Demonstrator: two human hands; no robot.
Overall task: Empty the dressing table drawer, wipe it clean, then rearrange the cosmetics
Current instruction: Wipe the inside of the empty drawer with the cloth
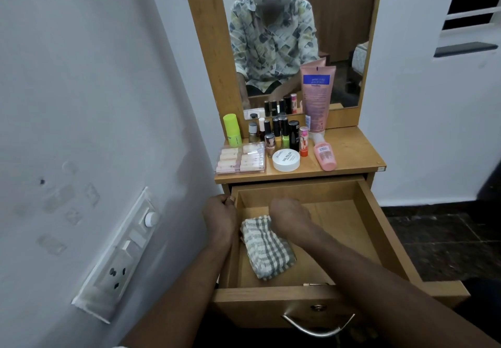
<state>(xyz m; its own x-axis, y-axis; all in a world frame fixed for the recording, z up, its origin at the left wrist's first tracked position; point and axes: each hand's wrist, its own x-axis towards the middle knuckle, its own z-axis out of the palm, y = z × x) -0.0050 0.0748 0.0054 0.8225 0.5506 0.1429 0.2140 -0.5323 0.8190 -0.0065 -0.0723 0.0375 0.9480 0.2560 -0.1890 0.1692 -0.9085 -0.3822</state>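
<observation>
The wooden drawer [379,228] of the dressing table is pulled out, and only a grey-and-white checked cloth [267,250] lies inside, at its left. My right hand [288,216] is curled over the cloth's far end and holds it down inside the drawer. My left hand [221,216] grips the drawer's left wall near the back corner. The cosmetics stand on the tabletop [352,152] above: a clear case of small tubes [241,157], a white round jar [286,160], several nail polish bottles [276,133], a lime stick [232,130], a tall pink tube [316,98] and a small pink bottle [325,156].
A mirror [292,35] rises behind the tabletop. A white wall with a switch and socket panel [119,255] is close on the left. The drawer front carries a metal handle [318,326]. Dark tiled floor [439,239] lies to the right.
</observation>
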